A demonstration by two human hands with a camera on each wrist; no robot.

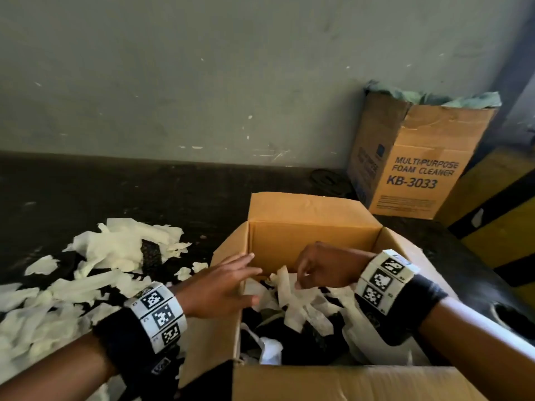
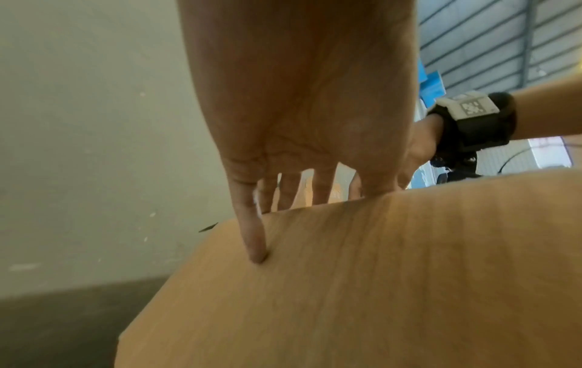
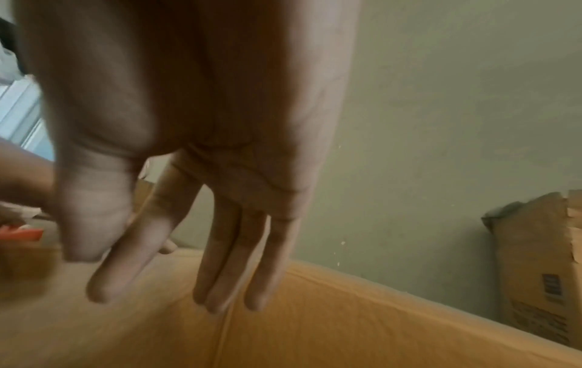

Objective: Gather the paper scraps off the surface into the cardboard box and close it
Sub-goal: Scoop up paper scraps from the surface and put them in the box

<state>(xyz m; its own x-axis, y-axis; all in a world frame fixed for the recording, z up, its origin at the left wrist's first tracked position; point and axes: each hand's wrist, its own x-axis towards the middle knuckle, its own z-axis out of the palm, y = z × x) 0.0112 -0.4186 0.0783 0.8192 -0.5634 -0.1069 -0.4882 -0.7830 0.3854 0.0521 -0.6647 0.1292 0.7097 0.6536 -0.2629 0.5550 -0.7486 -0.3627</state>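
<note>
The open cardboard box [image 1: 312,241] stands in front of me, with pale paper scraps [image 1: 304,305] and some dark material inside. More paper scraps [image 1: 115,250] lie heaped on the dark surface to its left. My left hand [image 1: 228,285] reaches over the box's left flap [image 2: 346,286] with straight fingers; one finger [image 2: 255,239] touches the flap's outer face and the others are behind its edge. My right hand [image 1: 321,270] hangs above the scraps inside the box. In the right wrist view its fingers [image 3: 226,261] are straight and hold nothing.
A taller box [image 1: 414,169] printed with "FOAM CLEANER" stands against the grey wall at the back right. A yellow and black striped barrier [image 1: 498,227] runs along the right. A black mesh piece [image 1: 150,253] lies among the scraps on the left.
</note>
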